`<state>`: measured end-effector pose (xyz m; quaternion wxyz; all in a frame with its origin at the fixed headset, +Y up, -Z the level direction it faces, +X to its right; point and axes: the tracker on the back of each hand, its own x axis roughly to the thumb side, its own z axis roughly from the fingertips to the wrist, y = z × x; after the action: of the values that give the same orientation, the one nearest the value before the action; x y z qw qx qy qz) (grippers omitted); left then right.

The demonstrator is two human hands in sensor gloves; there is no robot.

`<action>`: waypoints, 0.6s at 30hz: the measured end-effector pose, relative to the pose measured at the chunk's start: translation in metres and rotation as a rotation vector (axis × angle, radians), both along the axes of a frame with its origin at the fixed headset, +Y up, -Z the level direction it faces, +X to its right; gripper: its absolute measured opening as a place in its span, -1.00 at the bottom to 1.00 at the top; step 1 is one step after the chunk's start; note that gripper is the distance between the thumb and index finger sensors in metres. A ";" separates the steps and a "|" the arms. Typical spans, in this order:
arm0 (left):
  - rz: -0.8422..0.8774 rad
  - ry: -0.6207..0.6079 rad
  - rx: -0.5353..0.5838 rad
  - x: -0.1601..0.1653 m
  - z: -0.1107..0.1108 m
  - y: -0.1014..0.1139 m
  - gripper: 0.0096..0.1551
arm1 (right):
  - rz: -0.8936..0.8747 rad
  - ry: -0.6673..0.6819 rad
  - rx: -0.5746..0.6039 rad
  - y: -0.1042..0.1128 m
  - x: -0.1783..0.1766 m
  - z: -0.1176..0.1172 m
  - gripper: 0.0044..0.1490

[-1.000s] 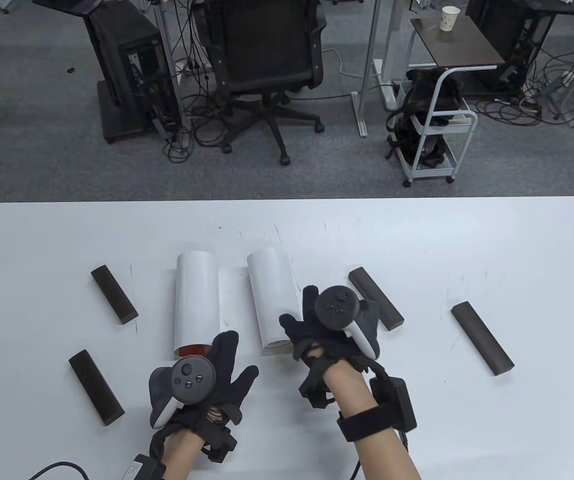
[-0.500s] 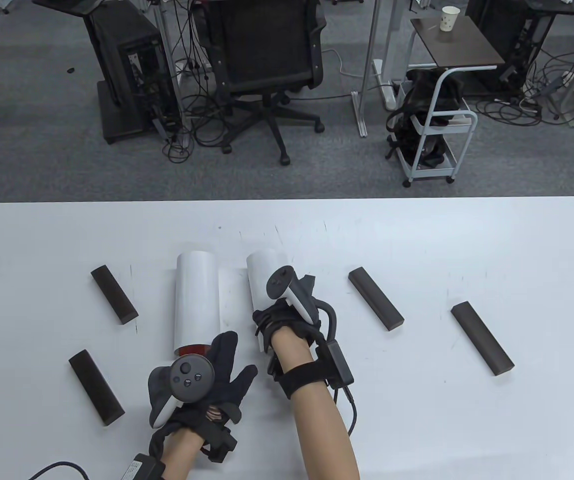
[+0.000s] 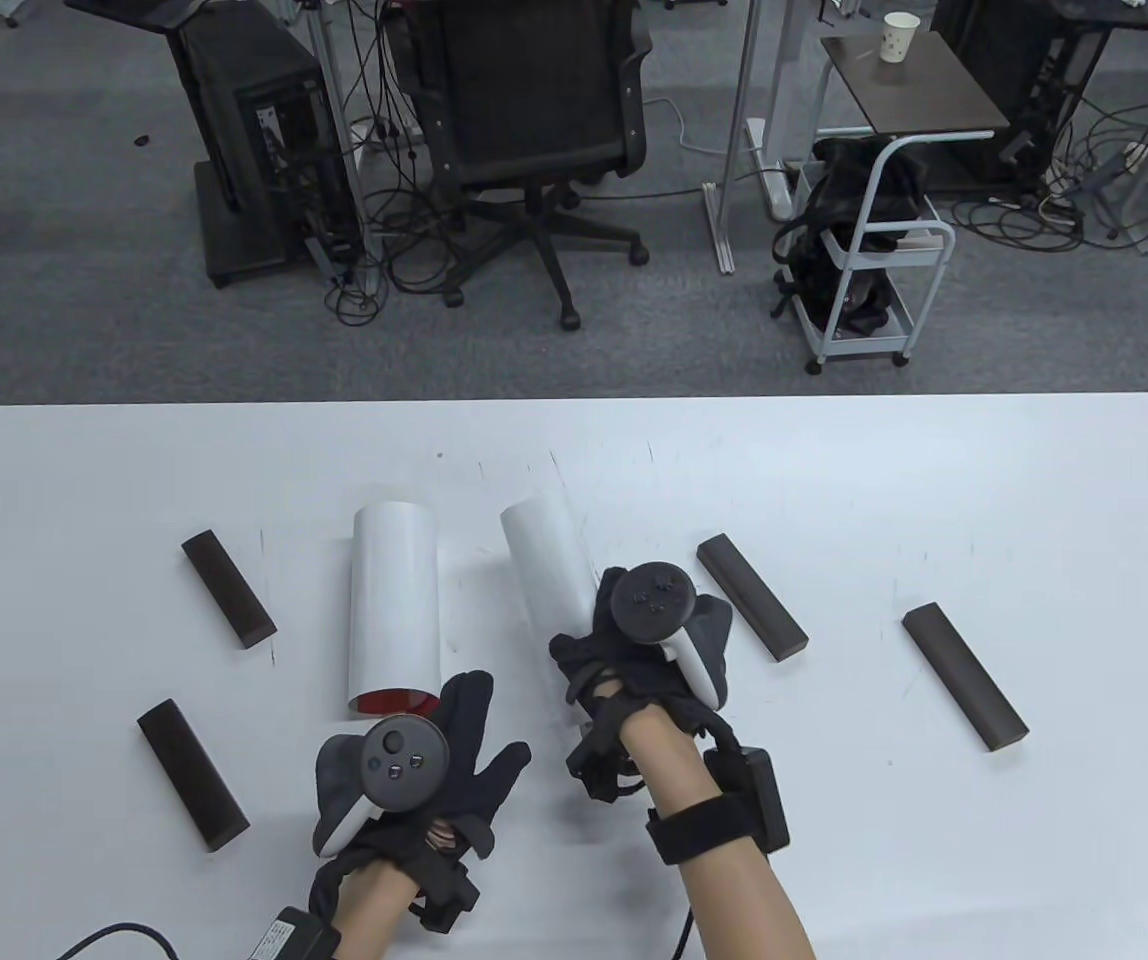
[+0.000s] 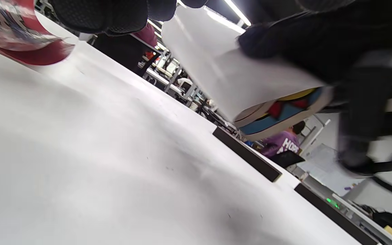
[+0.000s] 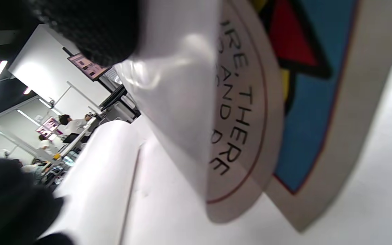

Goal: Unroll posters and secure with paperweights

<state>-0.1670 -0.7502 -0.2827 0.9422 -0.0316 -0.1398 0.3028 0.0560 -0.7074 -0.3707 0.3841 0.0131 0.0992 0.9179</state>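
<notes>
Two rolled white posters lie mid-table. The left roll (image 3: 394, 600) shows a red inside at its near end (image 4: 22, 44). My right hand (image 3: 599, 650) grips the near end of the right roll (image 3: 546, 565), which slants and is raised off the table in the left wrist view (image 4: 216, 68). Its open end shows black lettering and a blue and red print (image 5: 247, 102). My left hand (image 3: 469, 725) is open, fingers spread, just near of the left roll and holding nothing. Several dark bar paperweights lie around: two on the left (image 3: 228, 588) (image 3: 192, 773), two on the right (image 3: 751, 596) (image 3: 963, 689).
The white table (image 3: 934, 480) stretches across the view, its far edge toward an office chair (image 3: 534, 120) and a small cart (image 3: 874, 270) on the floor. Two paperweights show beyond the raised roll in the left wrist view (image 4: 247, 158) (image 4: 335, 217).
My right hand reached over the right roll, took hold of it and drew its near end back and right, off the table. My left hand shifted slightly right.
</notes>
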 end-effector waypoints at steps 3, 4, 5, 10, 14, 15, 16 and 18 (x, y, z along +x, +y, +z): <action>-0.017 -0.053 -0.009 0.009 0.001 -0.003 -0.03 | -0.055 0.053 -0.066 -0.001 0.016 0.025 0.14; -0.027 -0.077 -0.019 0.012 0.002 -0.004 -0.03 | -0.076 0.065 -0.088 -0.006 0.021 0.035 0.14; -0.036 -0.094 -0.026 0.015 0.002 -0.006 -0.03 | -0.085 0.068 -0.109 -0.010 0.024 0.041 0.13; -0.129 -0.170 -0.084 0.028 0.002 -0.014 -0.04 | -0.089 0.053 -0.213 -0.047 0.040 0.067 0.11; -0.145 -0.200 -0.132 0.031 0.001 -0.021 -0.08 | 0.102 0.051 -0.206 -0.058 0.046 0.074 0.11; -0.151 -0.206 -0.142 0.032 0.001 -0.021 -0.10 | 0.129 0.048 -0.198 -0.057 0.046 0.075 0.10; -0.161 -0.211 -0.151 0.033 0.001 -0.022 -0.11 | 0.153 0.044 -0.194 -0.056 0.046 0.076 0.08; -0.186 -0.234 -0.149 0.037 0.002 -0.023 -0.13 | 0.167 0.040 -0.170 -0.053 0.045 0.078 0.01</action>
<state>-0.1301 -0.7733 -0.2808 0.9384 -0.1494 -0.2224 0.2181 0.1007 -0.7607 -0.2924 0.3040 -0.0094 0.1850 0.9345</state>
